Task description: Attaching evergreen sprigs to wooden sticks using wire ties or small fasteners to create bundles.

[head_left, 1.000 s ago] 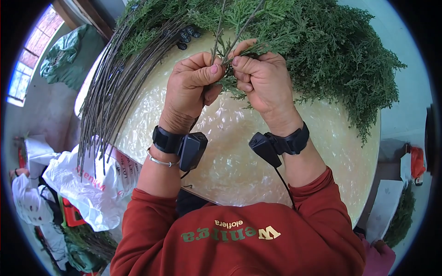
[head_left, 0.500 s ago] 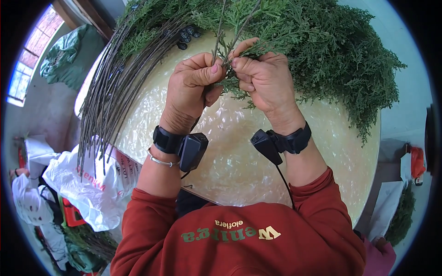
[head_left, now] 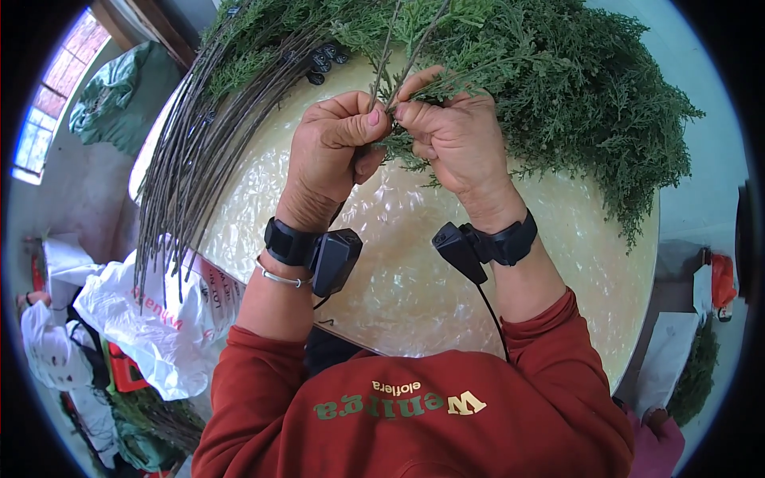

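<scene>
My left hand [head_left: 339, 143] is closed, with thumb and forefinger pinching the brown stems of a green artificial cedar branch [head_left: 415, 49]. Right beside it, my right hand [head_left: 456, 135] is closed too, its fingers pressed onto the same branch where stem and leafy sprigs meet. The two thumbs almost touch. Some sprigs show below and between the hands; the exact grip of the right fingertips is partly hidden. Beyond my right hand lies a thick heap of green cedar foliage [head_left: 574, 103].
A bundle of long brown stems [head_left: 191, 167] hangs over the left edge of the round, shiny table [head_left: 398, 271]. Small black pieces [head_left: 320, 64] lie near its far side. White plastic bags [head_left: 151, 319] are at lower left. A green cloth bundle [head_left: 119, 95] is at far left.
My right hand has shifted slightly left, closer to the left thumb. The branch stems have moved a little; my left hand stays nearly in place.
</scene>
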`<state>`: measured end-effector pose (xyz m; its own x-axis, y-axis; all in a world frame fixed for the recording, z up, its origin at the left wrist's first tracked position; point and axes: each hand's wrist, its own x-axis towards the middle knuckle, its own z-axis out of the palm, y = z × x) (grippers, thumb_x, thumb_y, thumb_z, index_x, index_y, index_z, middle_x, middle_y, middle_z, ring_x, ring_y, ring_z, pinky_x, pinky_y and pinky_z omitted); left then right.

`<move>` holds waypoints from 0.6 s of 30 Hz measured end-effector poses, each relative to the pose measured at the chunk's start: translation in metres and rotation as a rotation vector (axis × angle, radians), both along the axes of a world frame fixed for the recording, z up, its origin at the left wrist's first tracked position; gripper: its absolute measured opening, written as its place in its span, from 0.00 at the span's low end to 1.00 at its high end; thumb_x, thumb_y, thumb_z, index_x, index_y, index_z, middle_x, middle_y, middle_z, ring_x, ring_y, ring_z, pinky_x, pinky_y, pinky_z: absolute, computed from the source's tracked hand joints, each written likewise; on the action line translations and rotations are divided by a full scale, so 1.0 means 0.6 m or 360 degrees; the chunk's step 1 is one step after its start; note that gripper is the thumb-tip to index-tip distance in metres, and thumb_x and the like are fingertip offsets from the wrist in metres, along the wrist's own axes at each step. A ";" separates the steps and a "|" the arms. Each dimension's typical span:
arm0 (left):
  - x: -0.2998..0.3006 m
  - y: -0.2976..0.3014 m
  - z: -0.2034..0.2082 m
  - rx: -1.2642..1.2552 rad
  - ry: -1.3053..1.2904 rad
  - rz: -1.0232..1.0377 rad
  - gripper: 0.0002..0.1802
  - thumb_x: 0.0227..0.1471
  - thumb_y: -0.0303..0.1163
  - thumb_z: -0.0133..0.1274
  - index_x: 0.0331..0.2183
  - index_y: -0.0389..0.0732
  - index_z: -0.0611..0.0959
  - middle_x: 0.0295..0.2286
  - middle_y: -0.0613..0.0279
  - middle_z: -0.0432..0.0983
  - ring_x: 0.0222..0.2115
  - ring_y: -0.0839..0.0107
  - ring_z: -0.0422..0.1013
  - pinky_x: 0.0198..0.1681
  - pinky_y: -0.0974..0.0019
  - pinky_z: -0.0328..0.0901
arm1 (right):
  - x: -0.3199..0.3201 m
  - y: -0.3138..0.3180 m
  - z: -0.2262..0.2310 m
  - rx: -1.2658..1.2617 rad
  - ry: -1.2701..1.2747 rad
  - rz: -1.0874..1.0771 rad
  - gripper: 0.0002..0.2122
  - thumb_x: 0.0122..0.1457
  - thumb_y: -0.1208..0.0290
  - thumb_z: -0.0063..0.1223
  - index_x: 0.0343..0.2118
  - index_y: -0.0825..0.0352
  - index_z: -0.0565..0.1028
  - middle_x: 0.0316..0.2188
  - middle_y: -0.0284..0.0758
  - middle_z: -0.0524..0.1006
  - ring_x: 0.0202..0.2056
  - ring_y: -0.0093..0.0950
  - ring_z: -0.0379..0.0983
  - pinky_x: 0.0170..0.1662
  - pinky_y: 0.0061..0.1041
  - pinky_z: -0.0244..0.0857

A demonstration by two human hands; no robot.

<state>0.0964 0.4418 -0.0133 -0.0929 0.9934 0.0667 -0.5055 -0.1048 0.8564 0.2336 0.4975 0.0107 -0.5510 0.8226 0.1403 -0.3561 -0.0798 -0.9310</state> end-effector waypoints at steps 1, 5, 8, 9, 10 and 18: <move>0.000 0.000 -0.001 0.0001 0.0012 0.0009 0.11 0.48 0.33 0.54 0.21 0.38 0.73 0.15 0.70 0.64 0.10 0.82 0.56 0.11 0.78 0.48 | 0.001 0.000 0.000 0.0000 0.0000 -0.0004 0.05 0.49 0.82 0.52 0.28 0.67 0.72 0.18 0.26 0.69 0.15 0.11 0.55 0.14 0.11 0.45; -0.001 0.003 -0.005 0.0061 0.0087 0.0093 0.10 0.49 0.32 0.53 0.22 0.38 0.73 0.15 0.70 0.64 0.10 0.82 0.57 0.11 0.79 0.49 | 0.005 0.007 -0.001 -0.0026 -0.0043 0.0036 0.07 0.48 0.83 0.50 0.31 0.68 0.72 0.19 0.27 0.70 0.14 0.11 0.56 0.14 0.11 0.46; -0.005 0.004 -0.005 0.0110 0.0121 0.0173 0.09 0.49 0.31 0.52 0.22 0.38 0.73 0.15 0.70 0.64 0.10 0.82 0.57 0.11 0.79 0.49 | 0.012 0.021 0.004 -0.0007 -0.0286 0.0025 0.09 0.47 0.85 0.48 0.32 0.68 0.74 0.21 0.28 0.72 0.14 0.12 0.57 0.14 0.11 0.47; -0.007 0.004 -0.004 0.0129 0.0132 0.0224 0.08 0.50 0.30 0.51 0.23 0.37 0.74 0.15 0.70 0.64 0.10 0.82 0.57 0.11 0.79 0.49 | 0.017 0.026 0.008 -0.0011 -0.0296 0.0020 0.09 0.47 0.85 0.48 0.32 0.68 0.74 0.21 0.28 0.72 0.14 0.12 0.57 0.14 0.11 0.47; -0.011 0.004 -0.003 0.0146 0.0141 0.0266 0.08 0.50 0.30 0.51 0.23 0.37 0.74 0.15 0.70 0.64 0.10 0.82 0.57 0.12 0.79 0.49 | 0.027 0.031 0.014 0.0071 -0.0321 -0.0099 0.10 0.47 0.85 0.48 0.33 0.67 0.74 0.22 0.29 0.73 0.14 0.12 0.57 0.14 0.11 0.47; -0.048 0.003 0.006 0.0394 0.0218 0.0347 0.05 0.47 0.25 0.54 0.26 0.36 0.75 0.15 0.71 0.66 0.11 0.84 0.57 0.13 0.81 0.50 | 0.123 0.070 0.016 0.1061 -0.1325 -0.0349 0.08 0.43 0.77 0.54 0.30 0.69 0.75 0.22 0.34 0.75 0.18 0.19 0.66 0.20 0.20 0.59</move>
